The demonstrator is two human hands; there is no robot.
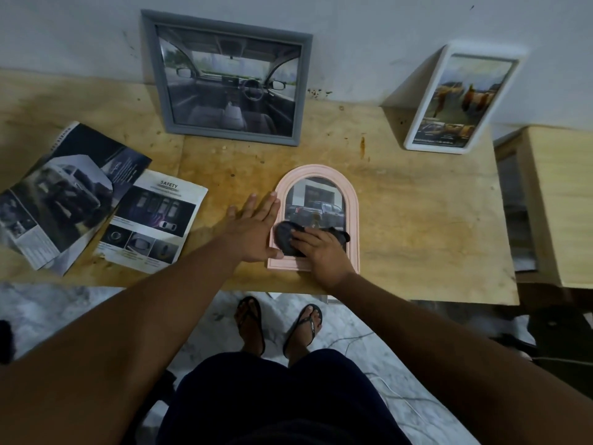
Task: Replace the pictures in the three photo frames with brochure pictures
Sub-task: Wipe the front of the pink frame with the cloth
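Note:
A pink arched photo frame [352, 200] lies flat near the table's front edge, showing a picture of a dark pickup truck. My left hand [253, 229] rests flat and open on the table, its fingers against the frame's left side. My right hand [321, 252] presses a dark cloth [284, 236] onto the lower part of the frame's glass. A grey frame [146, 36] with a car-interior picture leans on the wall at the back. A white frame [420, 123] with a brochure picture leans at the back right. Brochure pages [150, 226] lie at the left.
The wooden table [417, 220] ends just in front of my feet. A second wooden piece of furniture [558, 194] stands to the right of the table. Cables run over the marbled floor [369, 335] below.

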